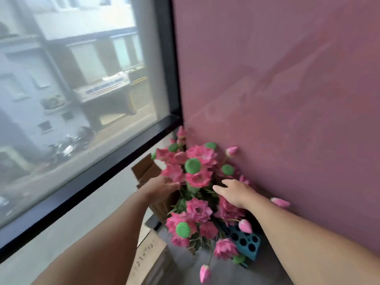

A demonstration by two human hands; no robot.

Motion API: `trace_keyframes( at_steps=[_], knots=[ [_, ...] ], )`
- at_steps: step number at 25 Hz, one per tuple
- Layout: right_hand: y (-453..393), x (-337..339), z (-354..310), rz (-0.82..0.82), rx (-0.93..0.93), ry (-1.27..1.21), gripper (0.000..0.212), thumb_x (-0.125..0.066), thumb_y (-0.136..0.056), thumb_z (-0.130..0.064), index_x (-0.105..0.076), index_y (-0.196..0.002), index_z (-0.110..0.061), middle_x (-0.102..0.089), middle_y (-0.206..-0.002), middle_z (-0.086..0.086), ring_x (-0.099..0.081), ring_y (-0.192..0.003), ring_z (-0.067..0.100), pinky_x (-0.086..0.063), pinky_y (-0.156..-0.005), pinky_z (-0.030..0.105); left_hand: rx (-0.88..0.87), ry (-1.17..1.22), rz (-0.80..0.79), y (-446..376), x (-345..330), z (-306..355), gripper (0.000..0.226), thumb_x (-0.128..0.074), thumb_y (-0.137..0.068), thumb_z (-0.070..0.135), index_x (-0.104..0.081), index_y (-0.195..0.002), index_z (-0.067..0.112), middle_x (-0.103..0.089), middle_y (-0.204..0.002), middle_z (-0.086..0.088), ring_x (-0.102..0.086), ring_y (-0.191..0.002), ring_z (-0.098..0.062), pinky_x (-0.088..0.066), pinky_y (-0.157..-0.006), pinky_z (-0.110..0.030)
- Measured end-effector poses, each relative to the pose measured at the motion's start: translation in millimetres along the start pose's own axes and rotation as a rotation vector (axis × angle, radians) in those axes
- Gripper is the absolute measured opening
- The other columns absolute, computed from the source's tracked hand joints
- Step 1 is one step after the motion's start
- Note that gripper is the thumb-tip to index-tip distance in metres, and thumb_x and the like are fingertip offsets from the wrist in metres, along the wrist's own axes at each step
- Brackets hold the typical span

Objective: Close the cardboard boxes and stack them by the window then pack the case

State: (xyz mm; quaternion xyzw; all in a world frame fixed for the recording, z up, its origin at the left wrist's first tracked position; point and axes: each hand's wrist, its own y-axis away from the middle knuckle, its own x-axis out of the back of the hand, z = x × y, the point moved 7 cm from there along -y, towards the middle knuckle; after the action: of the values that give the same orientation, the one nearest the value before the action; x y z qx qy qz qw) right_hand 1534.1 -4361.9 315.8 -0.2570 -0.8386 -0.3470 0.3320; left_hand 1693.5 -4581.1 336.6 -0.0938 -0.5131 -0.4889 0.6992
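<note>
An open cardboard box [147, 171] stands in the corner between the window and the pink wall, filled with pink artificial lotus flowers [197, 161] and green seed pods. My left hand [162, 187] rests on the box's near left edge, against the flowers, fingers spread. My right hand [234, 192] lies on the flowers at the right side, fingers apart and holding nothing. A second cardboard box [150, 256] with handwriting on its flap sits nearer to me, partly hidden by my left arm.
A large window [82, 79] with a black frame fills the left. The pink wall [287, 89] stands close on the right. A teal perforated block [244, 241] lies under the flowers. Grey floor [92, 212] runs along the window.
</note>
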Motion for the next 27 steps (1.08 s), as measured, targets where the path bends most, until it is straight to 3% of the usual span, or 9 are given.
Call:
trace_keyframes(
  at_steps=[5, 7, 10, 15, 18, 20, 22, 27],
  knots=[
    [57.6, 66.9, 142.6, 0.133, -0.187, -0.126, 0.079, -0.045, -0.082, -0.073, -0.052, -0.142, -0.021, -0.053, -0.147, 0.007, -0.052, -0.130, 0.030, -0.040, -0.105, 0.038, -0.188, -0.124, -0.169, -25.0, -82.4, 161.9, 0.063, -0.051, -0.091, 0.065, -0.058, -0.138, 0.023, -0.060, -0.136, -0.002, -0.057, -0.123, -0.024, -0.044, -0.104, -0.034],
    [87.1, 83.8, 198.6, 0.202, -0.282, -0.177, 0.085, -0.044, -0.077, -0.079, -0.056, -0.138, -0.021, -0.055, -0.145, 0.007, -0.051, -0.130, 0.029, -0.040, -0.099, 0.035, -0.267, -0.182, -0.228, -30.1, -121.3, 226.1, 0.061, -0.053, -0.091, 0.064, -0.059, -0.135, 0.022, -0.062, -0.133, -0.005, -0.059, -0.118, -0.025, -0.045, -0.100, -0.031],
    [128.9, 98.3, 270.5, 0.257, -0.433, -0.249, 0.091, -0.041, -0.080, -0.080, -0.044, -0.150, -0.022, -0.043, -0.156, 0.005, -0.042, -0.141, 0.027, -0.035, -0.110, 0.037, -0.446, -0.286, -0.325, -35.4, -177.4, 316.1, 0.046, -0.055, -0.095, 0.052, -0.064, -0.125, 0.018, -0.065, -0.126, -0.007, -0.060, -0.116, -0.026, -0.044, -0.091, -0.028],
    [204.5, 121.7, 388.5, 0.405, -0.722, -0.353, 0.083, -0.046, -0.087, -0.074, -0.043, -0.151, -0.021, -0.040, -0.158, 0.002, -0.041, -0.142, 0.025, -0.035, -0.112, 0.033, -0.690, -0.439, -0.562, -25.9, -273.3, 458.3, 0.069, -0.049, -0.097, 0.060, -0.037, -0.153, 0.024, -0.034, -0.160, -0.002, -0.032, -0.146, -0.023, -0.025, -0.118, -0.033],
    [246.8, 130.4, 432.3, 0.482, -0.843, -0.406, 0.067, -0.047, -0.091, -0.067, -0.056, -0.141, -0.024, -0.049, -0.151, 0.003, -0.048, -0.136, 0.023, -0.038, -0.105, 0.029, -0.849, -0.574, -0.672, -11.4, -325.3, 519.7, 0.071, -0.043, -0.097, 0.064, -0.032, -0.156, 0.025, -0.027, -0.163, 0.001, -0.029, -0.148, -0.021, -0.022, -0.120, -0.036],
    [276.1, 129.7, 456.6, 0.535, -0.928, -0.433, 0.071, -0.045, -0.094, -0.066, -0.048, -0.148, -0.020, -0.043, -0.156, 0.006, -0.042, -0.142, 0.023, -0.033, -0.110, 0.028, -0.918, -0.627, -0.738, -1.4, -358.3, 551.2, 0.072, -0.043, -0.096, 0.065, -0.032, -0.155, 0.025, -0.027, -0.163, 0.002, -0.032, -0.146, -0.022, -0.024, -0.120, -0.037],
    [309.6, 122.1, 478.7, 0.574, -1.023, -0.486, 0.077, -0.044, -0.095, -0.067, -0.039, -0.153, -0.016, -0.038, -0.159, 0.007, -0.038, -0.144, 0.025, -0.031, -0.112, 0.030, -0.969, -0.656, -0.812, 10.7, -394.9, 578.9, 0.072, -0.046, -0.096, 0.064, -0.036, -0.154, 0.023, -0.032, -0.161, 0.001, -0.041, -0.140, -0.023, -0.031, -0.117, -0.036],
    [384.8, 94.1, 536.2, 0.675, -1.190, -0.666, 0.071, -0.046, -0.093, -0.065, -0.048, -0.146, -0.019, -0.046, -0.153, 0.006, -0.045, -0.138, 0.025, -0.037, -0.105, 0.033, -1.060, -0.645, -0.961, 52.6, -483.4, 649.3, 0.068, -0.053, -0.091, 0.066, -0.052, -0.144, 0.023, -0.048, -0.151, -0.001, -0.051, -0.131, -0.021, -0.036, -0.111, -0.031]
  ],
)
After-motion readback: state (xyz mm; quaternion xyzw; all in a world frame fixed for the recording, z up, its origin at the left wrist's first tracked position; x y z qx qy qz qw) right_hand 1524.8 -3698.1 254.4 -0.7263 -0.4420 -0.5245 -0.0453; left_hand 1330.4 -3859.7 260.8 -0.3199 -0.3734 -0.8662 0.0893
